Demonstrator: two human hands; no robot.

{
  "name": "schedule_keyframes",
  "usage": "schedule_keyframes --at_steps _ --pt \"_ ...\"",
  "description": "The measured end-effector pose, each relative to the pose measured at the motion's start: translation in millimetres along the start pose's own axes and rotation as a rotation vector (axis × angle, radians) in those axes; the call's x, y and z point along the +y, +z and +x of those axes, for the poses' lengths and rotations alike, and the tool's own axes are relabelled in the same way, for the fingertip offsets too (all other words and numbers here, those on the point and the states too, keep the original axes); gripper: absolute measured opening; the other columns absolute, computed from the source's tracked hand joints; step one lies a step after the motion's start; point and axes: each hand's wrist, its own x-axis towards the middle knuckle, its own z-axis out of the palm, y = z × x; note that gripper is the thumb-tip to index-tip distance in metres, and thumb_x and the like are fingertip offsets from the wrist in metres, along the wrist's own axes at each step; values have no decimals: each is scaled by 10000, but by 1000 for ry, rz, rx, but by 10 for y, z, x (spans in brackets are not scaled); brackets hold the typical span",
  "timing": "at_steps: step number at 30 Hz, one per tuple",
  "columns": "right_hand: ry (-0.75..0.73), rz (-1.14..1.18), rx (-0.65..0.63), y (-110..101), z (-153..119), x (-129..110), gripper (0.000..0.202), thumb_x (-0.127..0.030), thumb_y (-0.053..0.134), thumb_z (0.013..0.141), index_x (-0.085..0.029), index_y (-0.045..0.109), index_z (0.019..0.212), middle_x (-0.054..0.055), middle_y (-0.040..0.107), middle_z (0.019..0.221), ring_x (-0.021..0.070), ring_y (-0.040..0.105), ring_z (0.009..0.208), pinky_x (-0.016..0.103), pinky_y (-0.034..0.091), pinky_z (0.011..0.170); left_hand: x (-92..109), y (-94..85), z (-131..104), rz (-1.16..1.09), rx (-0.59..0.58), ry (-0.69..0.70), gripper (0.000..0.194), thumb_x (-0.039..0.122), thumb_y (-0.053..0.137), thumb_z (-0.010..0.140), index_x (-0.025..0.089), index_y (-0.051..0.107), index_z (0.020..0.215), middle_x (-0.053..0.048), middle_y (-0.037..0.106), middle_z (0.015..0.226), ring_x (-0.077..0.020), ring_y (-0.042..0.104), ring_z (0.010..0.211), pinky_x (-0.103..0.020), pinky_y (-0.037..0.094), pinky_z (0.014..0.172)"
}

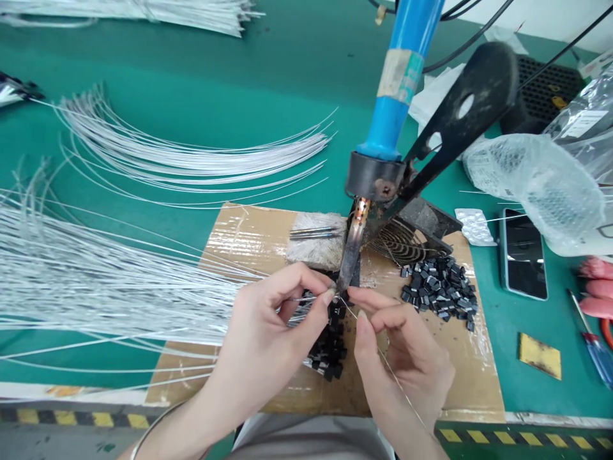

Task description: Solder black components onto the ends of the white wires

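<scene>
A soldering iron [387, 121] with a blue handle is clamped in a black stand, its tip pointing down between my hands. My left hand [268, 345] pinches a thin white wire right at the iron's tip; whatever small part sits at the wire's end is mostly hidden by the fingertips. In my right hand [407, 358], thumb and fingers close around a thin solder wire [397, 382], whose end reaches the tip. Below the hands lie several white wires with black connectors [330, 358] on their ends.
Loose black connectors [440, 287] are heaped on the cardboard [460, 377], right of the hands. Long white wires [119, 268] spread leftward, with another bundle [205, 160] behind. A phone [523, 255], yellow sponge [539, 355] and screwdriver [594, 351] lie at right. The stand's black arm [464, 108] slants overhead.
</scene>
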Motion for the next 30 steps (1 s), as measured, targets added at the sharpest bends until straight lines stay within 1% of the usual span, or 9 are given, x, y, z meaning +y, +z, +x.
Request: schedule_keyframes --at_steps 4,12,18,25,30 --pt "-8 -7 14 11 0 -5 180 -153 679 988 -257 622 852 42 856 1149 198 835 1065 305 669 897 11 -4 -7 5 -2 10 143 232 661 856 229 724 728 -25 792 763 -151 625 610 -258 338 479" --pt "-24 -13 36 26 1 -17 180 -140 698 973 -253 626 853 66 859 1128 221 840 1045 324 684 867 7 -13 -22 31 8 25 152 235 662 867 229 722 727 -17 776 744 -135 581 576 -258 336 483" --pt "-78 -7 19 21 8 31 189 -103 695 964 -254 629 870 32 861 1150 189 845 1028 284 676 899 -12 -9 -20 21 10 15 144 246 664 863 231 733 738 -39 803 796 -159 644 629 -266 342 488" --pt "-36 -34 33 27 -3 -10 179 -138 694 982 -255 626 865 50 859 1142 208 840 1054 309 680 899 -14 -18 -34 20 8 24 153 238 653 870 237 722 733 -23 789 770 -157 633 626 -271 337 492" --pt "-39 -27 32 25 -6 -19 173 -148 693 989 -252 631 866 68 860 1139 222 842 1042 336 688 887 8 -12 -28 25 -3 31 157 233 649 881 238 720 741 -11 782 760 -147 607 609 -267 344 493"
